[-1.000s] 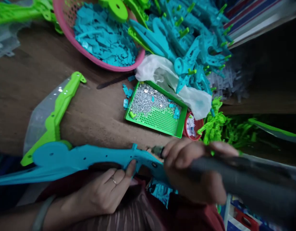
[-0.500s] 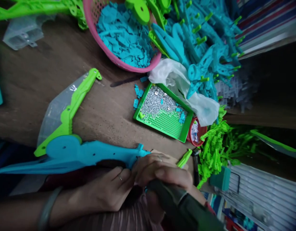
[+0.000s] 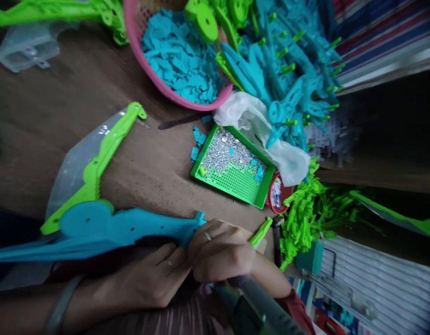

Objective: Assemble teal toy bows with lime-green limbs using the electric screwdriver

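Note:
A long blue plastic part (image 3: 145,224) with a round disc lies along the front edge of the table, its far end among my fingers. My left hand (image 3: 155,274), with a ring and a grey bangle at the wrist, is closed around that end from below. Beside it, my right hand (image 3: 220,253) has its fingers curled at the tip of the part; whatever they pinch is hidden. Below my right hand a dark power tool (image 3: 258,302), blurred, slants across my lap. A green plastic piece with a clear panel (image 3: 99,163) lies just behind the blue part.
A green tray (image 3: 232,190) holds small silver screws and blue bits. Behind it stand a pink basket (image 3: 159,86) of blue pieces and a white plastic bag (image 3: 288,160). A small red basket (image 3: 281,207), a hammer (image 3: 277,237) and heaped green parts (image 3: 300,214) are at right.
My right hand has come off the power tool and now curls at the end of the blue part. The tool has dropped lower. The whole view has shifted slightly.

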The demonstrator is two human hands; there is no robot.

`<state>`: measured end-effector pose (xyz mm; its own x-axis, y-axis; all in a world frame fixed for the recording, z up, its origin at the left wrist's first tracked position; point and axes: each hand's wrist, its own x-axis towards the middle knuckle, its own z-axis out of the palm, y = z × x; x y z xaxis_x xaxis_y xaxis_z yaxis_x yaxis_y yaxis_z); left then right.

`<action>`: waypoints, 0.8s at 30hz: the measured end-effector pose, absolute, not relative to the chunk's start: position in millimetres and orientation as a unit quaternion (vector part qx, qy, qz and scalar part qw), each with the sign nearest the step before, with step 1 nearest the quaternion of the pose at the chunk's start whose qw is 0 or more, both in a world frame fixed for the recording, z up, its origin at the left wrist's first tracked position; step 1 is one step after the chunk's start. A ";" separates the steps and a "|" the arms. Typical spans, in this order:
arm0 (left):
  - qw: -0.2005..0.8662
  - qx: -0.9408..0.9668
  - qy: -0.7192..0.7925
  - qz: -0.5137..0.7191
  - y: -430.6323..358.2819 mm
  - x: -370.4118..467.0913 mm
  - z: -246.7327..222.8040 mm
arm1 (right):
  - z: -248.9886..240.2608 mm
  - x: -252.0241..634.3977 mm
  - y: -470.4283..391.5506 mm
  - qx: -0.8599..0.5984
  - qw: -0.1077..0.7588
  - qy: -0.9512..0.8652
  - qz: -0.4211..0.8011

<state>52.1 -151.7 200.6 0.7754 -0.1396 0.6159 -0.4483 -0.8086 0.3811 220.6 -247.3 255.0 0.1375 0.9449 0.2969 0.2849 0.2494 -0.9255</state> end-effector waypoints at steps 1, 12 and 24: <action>0.254 0.907 -0.162 0.295 -151.3 52.9 198.2 | 261.6 226.9 -248.1 -0.517 0.560 -0.573 0.300; 0.236 0.893 -0.232 0.305 -156.1 74.3 188.7 | 240.4 345.7 -234.3 -0.659 0.690 -0.243 -0.177; 0.250 0.905 -0.215 0.269 -146.3 69.9 191.2 | 233.2 346.1 -239.5 -0.658 0.700 -0.233 -0.151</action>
<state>69.9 -146.3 191.2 0.7627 -0.2539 0.5949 -0.5234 -0.7827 0.3370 346.1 -239.5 233.2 0.8461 0.0958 0.5244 0.5174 0.0887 -0.8511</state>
